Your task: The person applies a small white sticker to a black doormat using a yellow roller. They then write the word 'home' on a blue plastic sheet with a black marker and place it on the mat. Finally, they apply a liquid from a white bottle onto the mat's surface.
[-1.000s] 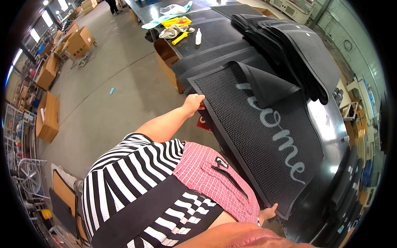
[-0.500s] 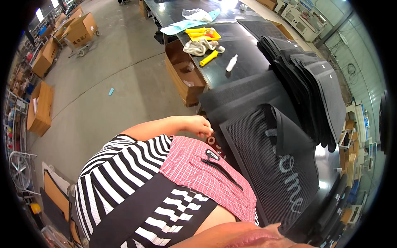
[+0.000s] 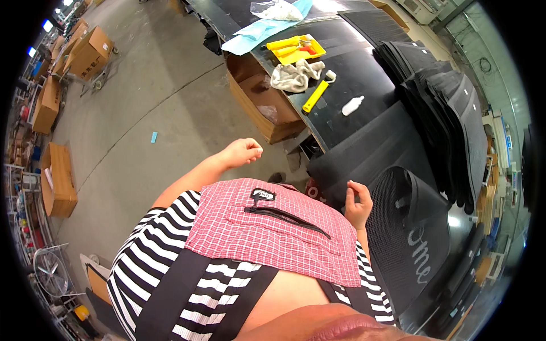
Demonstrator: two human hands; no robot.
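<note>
My left hand (image 3: 243, 152) hangs over the floor to the left of the table, fingers curled together, with nothing seen sticking out of them. My right hand (image 3: 358, 206) is held up in front of the apron, index finger raised and thumb apart, holding nothing. Beside it lies a black textured mat (image 3: 392, 238) with pale script lettering, its far edge curled over. Whether the right hand touches the mat I cannot tell. Under and beyond it are more flat dark mats (image 3: 375, 150). A tall pile of black mats (image 3: 441, 108) stands to the right.
On the dark table (image 3: 364, 74) lie a yellow-handled roller (image 3: 318, 96), a white bottle (image 3: 352, 105), a crumpled cloth (image 3: 296, 77), a yellow tray (image 3: 298, 51) and light-blue sheeting (image 3: 267, 31). An open cardboard box (image 3: 256, 102) stands against its left side. More boxes line the far left.
My left hand has moved left, away from the mats. My right hand has come into view beside the lettered mat. The view has shifted, so the table sits farther right.
</note>
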